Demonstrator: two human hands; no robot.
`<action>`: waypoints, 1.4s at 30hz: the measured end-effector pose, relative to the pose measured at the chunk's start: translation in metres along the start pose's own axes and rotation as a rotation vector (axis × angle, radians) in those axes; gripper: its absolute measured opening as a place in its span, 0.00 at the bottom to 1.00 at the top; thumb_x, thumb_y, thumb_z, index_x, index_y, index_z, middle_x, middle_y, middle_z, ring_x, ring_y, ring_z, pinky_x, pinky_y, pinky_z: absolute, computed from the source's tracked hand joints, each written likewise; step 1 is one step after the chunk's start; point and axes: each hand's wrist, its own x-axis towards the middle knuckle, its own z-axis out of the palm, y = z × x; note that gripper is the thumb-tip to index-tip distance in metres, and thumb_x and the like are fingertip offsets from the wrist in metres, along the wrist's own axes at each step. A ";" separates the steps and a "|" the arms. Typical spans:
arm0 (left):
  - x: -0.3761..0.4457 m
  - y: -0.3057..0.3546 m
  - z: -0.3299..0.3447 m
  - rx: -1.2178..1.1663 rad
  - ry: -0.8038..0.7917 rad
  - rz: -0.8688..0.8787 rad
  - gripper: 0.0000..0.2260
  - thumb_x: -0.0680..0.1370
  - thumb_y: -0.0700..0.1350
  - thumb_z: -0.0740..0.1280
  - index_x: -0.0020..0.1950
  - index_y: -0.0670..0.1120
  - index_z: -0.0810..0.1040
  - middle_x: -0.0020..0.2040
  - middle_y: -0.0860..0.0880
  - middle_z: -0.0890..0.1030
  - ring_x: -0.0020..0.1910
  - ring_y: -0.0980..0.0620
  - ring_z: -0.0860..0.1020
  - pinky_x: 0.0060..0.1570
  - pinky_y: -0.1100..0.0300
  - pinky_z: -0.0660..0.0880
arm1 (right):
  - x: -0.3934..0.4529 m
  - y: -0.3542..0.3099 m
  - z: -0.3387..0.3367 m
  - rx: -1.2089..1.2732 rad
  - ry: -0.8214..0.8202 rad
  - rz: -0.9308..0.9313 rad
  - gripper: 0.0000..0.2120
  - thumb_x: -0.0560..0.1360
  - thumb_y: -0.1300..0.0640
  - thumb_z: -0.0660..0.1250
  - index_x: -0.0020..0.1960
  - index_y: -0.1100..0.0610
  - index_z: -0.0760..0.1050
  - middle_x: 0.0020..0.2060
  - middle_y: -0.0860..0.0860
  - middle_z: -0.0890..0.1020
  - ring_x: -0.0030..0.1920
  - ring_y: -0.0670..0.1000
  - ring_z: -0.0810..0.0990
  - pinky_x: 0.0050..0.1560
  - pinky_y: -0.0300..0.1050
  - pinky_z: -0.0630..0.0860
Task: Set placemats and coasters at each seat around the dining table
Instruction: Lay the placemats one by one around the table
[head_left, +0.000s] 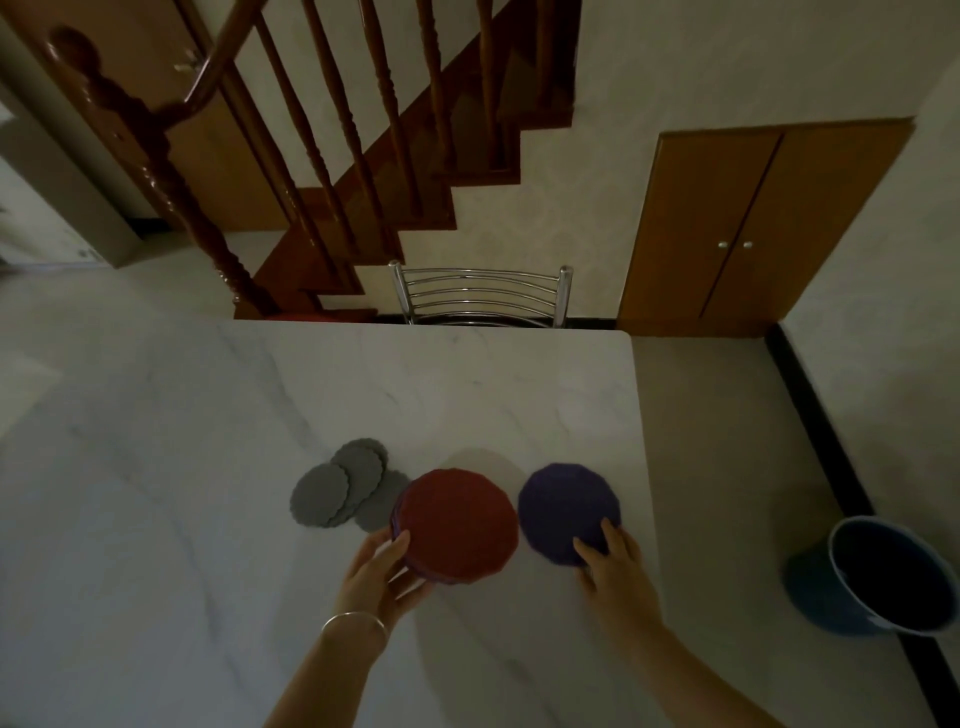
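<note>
A stack of round placemats (460, 525) with a red one on top is held just above the white marble table (363, 395). My left hand (382, 569) grips the stack at its near-left edge. A single purple placemat (566, 506) lies flat near the table's right edge, and my right hand (608, 558) pinches its near rim with thumb and fingers on it. Several grey scalloped coasters (340, 486) lie overlapping on the table to the left of the red stack, one partly hidden under it.
A metal chair (480, 296) stands at the table's far side. A blue bucket (883, 577) sits on the floor to the right. A wooden staircase (322, 171) and a cupboard (753, 228) are behind the table.
</note>
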 end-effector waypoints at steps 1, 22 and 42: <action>-0.001 -0.001 -0.001 -0.004 0.004 -0.002 0.04 0.73 0.40 0.69 0.46 0.47 0.77 0.46 0.42 0.83 0.44 0.40 0.81 0.36 0.51 0.80 | -0.001 -0.003 -0.002 0.023 0.027 -0.004 0.21 0.80 0.51 0.56 0.72 0.48 0.63 0.76 0.54 0.51 0.75 0.57 0.48 0.67 0.50 0.69; -0.021 0.057 -0.102 0.161 -0.375 -0.044 0.14 0.72 0.42 0.71 0.57 0.47 0.76 0.51 0.42 0.83 0.47 0.42 0.83 0.37 0.51 0.81 | -0.093 -0.226 0.020 0.546 0.352 0.046 0.51 0.54 0.29 0.71 0.71 0.42 0.56 0.70 0.47 0.60 0.68 0.49 0.63 0.65 0.49 0.69; -0.016 0.094 -0.231 0.198 -0.322 -0.079 0.11 0.73 0.46 0.70 0.54 0.50 0.76 0.52 0.43 0.82 0.43 0.42 0.83 0.33 0.51 0.80 | -0.128 -0.288 0.093 0.781 0.458 0.246 0.37 0.55 0.31 0.72 0.62 0.43 0.71 0.62 0.48 0.71 0.58 0.48 0.75 0.56 0.46 0.76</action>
